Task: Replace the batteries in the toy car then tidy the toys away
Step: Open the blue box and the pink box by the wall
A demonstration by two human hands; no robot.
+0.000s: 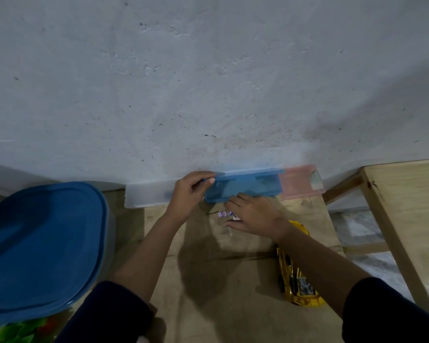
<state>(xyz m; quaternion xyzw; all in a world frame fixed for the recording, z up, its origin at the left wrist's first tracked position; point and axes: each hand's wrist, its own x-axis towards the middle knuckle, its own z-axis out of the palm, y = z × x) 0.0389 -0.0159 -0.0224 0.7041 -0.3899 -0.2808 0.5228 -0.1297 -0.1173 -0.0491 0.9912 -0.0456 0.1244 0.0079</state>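
A pitted grey wall rises behind the wooden table.

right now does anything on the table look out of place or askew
Yes. The yellow toy car lies off its wheels with a compartment showing. What looks like a battery lies loose by the right hand. The blue lid sits askew over the clear box, its corner pinched by the left hand.

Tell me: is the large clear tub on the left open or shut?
Shut. A big blue plastic lid covers the large clear tub fully; green toys show beneath.
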